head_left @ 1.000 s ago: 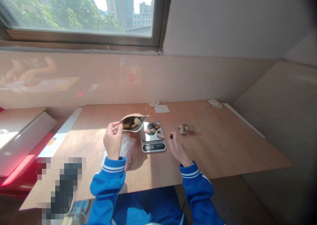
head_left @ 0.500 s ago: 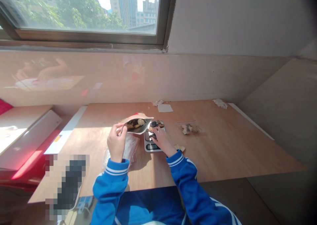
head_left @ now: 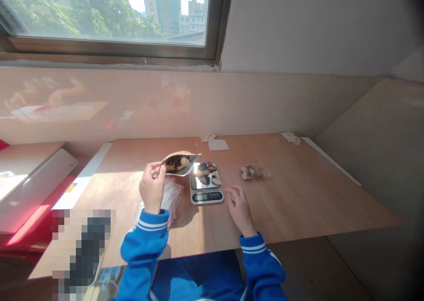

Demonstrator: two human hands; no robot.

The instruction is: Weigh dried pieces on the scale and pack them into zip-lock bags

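My left hand (head_left: 152, 189) is closed on the edge of an open foil pouch (head_left: 178, 163), held above the table with dark and pale dried slices showing in its mouth. Just right of it a small digital kitchen scale (head_left: 206, 188) carries several slices on its metal plate. My right hand (head_left: 239, 206) rests on the wooden table (head_left: 298, 195) right of the scale, fingers loosely curled and apart, nothing seen in them. A clear plastic bag of pale pieces (head_left: 252, 172) lies farther right.
A stack of clear plastic bags (head_left: 169, 199) lies under my left hand. A white paper slip (head_left: 218, 144) and crumpled scraps (head_left: 290, 137) sit near the back wall. White boards (head_left: 33, 181) lean at the left. A blurred-out object (head_left: 82, 248) lies front left.
My right hand has drawn back from the scale plate to the table at the scale's right. The left hand still holds the pouch in about the same place.
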